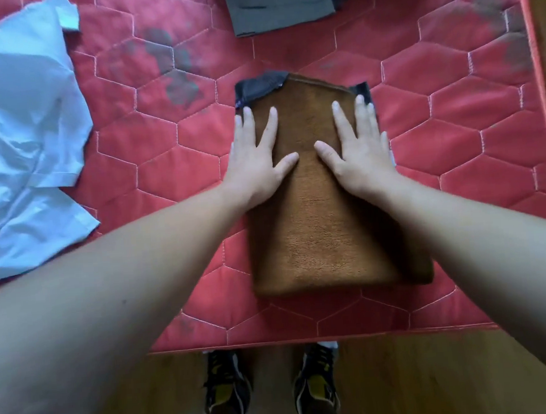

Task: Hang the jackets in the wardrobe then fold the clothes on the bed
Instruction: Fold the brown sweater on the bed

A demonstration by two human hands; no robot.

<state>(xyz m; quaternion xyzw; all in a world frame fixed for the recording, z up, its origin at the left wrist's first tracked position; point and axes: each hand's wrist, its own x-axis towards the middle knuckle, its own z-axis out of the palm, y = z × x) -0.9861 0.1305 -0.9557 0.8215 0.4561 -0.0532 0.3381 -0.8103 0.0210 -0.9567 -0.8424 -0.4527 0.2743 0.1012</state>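
Both grips are spread wide and flat: left hand (255, 162) and right hand (358, 155) press the folded brown garment (328, 235) near the bed's (166, 182) front edge.

Bare forearms (125, 281), black lace-up trainers (226, 388) with yellow tongues and white side stripes.

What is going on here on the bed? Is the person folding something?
A person stands at the edge of a red quilted mattress and presses the left hand and the right hand flat on a folded brown garment, with the fingers spread. A white shirt lies crumpled, not yet folded, to the left. A folded grey garment lies farther up the bed.
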